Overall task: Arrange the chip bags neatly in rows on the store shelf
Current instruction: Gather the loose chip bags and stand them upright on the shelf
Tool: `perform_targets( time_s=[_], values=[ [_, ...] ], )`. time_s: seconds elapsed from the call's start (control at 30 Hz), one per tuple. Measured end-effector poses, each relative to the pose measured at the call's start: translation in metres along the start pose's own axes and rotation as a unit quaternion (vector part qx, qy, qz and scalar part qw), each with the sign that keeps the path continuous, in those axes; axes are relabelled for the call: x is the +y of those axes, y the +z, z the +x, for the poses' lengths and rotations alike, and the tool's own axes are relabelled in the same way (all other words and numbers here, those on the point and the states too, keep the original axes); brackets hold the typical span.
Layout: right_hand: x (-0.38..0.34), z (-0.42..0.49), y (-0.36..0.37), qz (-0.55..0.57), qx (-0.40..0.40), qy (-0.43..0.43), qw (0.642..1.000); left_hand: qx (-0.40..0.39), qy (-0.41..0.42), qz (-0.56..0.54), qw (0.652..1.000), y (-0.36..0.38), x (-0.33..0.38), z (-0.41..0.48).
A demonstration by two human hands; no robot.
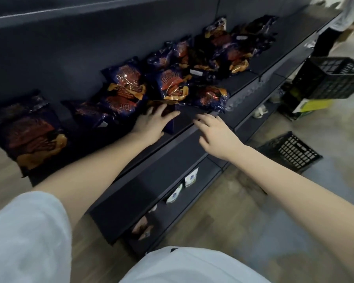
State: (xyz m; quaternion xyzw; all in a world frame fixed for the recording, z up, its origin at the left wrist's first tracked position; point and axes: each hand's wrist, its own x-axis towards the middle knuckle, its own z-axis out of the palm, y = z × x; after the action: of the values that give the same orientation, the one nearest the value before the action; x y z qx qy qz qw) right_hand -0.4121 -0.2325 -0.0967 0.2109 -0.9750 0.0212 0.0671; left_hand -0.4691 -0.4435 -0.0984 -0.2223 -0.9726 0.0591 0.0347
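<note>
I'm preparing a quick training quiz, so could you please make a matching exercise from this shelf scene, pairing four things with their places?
Things:
1 left hand
2 right hand
3 white packets
4 nearer black crate

Places:
A on the floor
B on a lower shelf
C over the top shelf's bare front edge
D at the chip bags

Pairs: 1-D, 2-C, 3-B, 4-A.
</note>
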Motion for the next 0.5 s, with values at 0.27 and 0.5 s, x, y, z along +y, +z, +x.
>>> perform_targets(
  time_s=[0.27,0.5],
  values=[
    [-0.003,0.007,-0.018,0.312,0.016,0.161,0.936,0.192,-0.011,-0.337,0.922,-0.032,-0.014,-0.007],
    [-0.012,0.051,-0.043,0.544,-0.011,0.156,0.824,0.075,-0.020,-0.651,0.755,-0.084,-0.046,-0.045]
  ],
)
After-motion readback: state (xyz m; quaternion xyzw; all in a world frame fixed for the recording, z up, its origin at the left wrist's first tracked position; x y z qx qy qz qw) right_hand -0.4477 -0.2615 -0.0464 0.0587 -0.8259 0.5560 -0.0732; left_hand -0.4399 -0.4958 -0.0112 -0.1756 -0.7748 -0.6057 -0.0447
